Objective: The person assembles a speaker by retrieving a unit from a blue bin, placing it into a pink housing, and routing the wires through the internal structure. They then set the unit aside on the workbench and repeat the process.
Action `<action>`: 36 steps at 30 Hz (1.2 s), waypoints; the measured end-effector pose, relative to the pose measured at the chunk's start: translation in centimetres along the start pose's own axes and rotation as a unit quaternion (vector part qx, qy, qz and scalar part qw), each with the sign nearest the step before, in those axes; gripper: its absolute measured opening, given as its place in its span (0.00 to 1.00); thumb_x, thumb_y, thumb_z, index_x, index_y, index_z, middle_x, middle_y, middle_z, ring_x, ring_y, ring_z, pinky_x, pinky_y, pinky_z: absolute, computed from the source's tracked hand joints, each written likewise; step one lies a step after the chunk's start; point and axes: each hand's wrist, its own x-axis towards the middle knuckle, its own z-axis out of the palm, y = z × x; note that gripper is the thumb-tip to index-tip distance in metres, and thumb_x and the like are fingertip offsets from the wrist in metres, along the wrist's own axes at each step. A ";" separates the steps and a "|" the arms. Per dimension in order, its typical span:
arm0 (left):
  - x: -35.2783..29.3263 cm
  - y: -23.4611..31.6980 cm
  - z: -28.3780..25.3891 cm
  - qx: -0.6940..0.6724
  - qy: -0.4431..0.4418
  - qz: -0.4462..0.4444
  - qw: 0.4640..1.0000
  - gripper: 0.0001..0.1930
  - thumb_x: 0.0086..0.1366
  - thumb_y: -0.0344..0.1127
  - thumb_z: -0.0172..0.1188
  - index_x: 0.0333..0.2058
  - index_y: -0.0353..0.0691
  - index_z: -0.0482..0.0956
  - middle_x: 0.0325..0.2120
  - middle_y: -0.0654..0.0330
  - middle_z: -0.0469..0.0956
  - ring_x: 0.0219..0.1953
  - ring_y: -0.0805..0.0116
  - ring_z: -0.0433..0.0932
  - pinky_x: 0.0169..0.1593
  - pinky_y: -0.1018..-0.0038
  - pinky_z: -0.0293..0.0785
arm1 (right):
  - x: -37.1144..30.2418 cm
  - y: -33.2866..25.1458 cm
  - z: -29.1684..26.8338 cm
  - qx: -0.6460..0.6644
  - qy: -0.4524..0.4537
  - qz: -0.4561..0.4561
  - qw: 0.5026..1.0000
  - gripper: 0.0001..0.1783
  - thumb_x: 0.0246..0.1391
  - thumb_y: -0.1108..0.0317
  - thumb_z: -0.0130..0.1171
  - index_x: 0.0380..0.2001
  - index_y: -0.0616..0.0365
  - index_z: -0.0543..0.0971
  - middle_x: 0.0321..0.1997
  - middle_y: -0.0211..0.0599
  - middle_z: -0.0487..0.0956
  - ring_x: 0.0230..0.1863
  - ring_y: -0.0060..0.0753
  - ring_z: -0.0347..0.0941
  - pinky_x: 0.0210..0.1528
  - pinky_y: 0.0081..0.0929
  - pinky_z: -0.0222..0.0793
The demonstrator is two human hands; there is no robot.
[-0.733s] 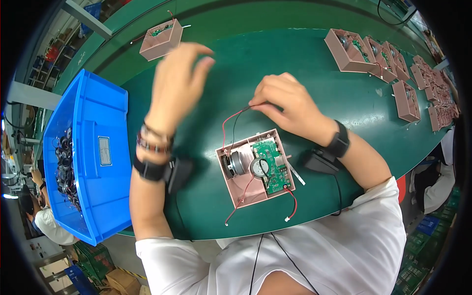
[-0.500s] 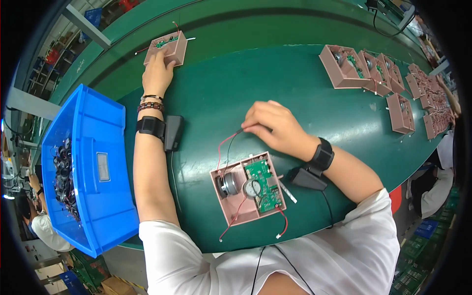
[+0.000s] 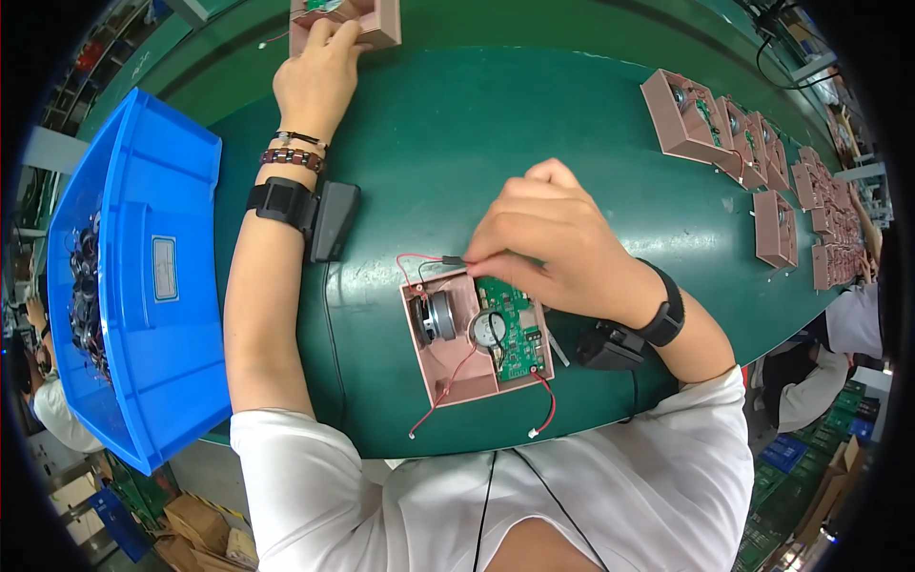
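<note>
My left hand (image 3: 316, 84) is stretched to the far left, its fingers closed over the near wall of a pink open box (image 3: 383, 27). That box is partly cut off by the view's top edge. In front of me lies another pink open box (image 3: 452, 389) holding a round speaker (image 3: 437, 316), a green circuit board (image 3: 520, 334) and a round silver disc-shaped part (image 3: 487, 330). Just above its far rim, my right hand (image 3: 562, 238) pinches a red and black wire pair (image 3: 452, 259) at a dark sleeve. The wire's very end is hidden by the fingers.
A blue bin (image 3: 191, 334) full of dark round parts stands at the left. Several pink boxes (image 3: 701, 143) with boards sit at the far right. Two loose leads with white plugs (image 3: 533, 433) hang over the near box's front. Black devices with cables are strapped to both wrists.
My right hand has come down toward the near box's far rim with the wire pair. My left hand and the far box now appear higher and larger; the whole view has shifted.
</note>
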 end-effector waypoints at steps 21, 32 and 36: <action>-4.6 5.4 -5.7 -0.215 -0.140 0.016 0.966 0.10 0.59 0.41 0.62 0.38 0.49 0.75 0.32 0.61 0.72 0.26 0.56 0.79 0.26 0.64 0.76 | -2.9 -1.1 0.7 0.085 -0.081 0.213 0.970 0.08 0.41 0.77 0.68 0.24 0.56 0.78 0.44 0.30 0.72 0.42 0.32 0.62 0.40 0.28 0.58; -4.7 5.3 -5.4 -0.246 -0.135 0.008 0.960 0.12 0.59 0.40 0.62 0.41 0.49 0.74 0.33 0.59 0.72 0.28 0.54 0.79 0.28 0.63 0.77 | -2.9 -3.0 0.9 -0.227 -0.062 0.046 0.971 0.15 0.30 0.76 0.67 0.25 0.54 0.74 0.47 0.30 0.74 0.45 0.36 0.64 0.48 0.38 0.54; -4.7 5.2 -5.2 -0.248 -0.130 0.019 0.960 0.12 0.59 0.40 0.62 0.40 0.48 0.74 0.33 0.58 0.72 0.28 0.53 0.79 0.28 0.63 0.77 | -2.3 -3.7 0.9 -0.242 -0.062 0.075 0.965 0.14 0.30 0.76 0.67 0.24 0.55 0.74 0.47 0.31 0.73 0.46 0.37 0.65 0.49 0.39 0.54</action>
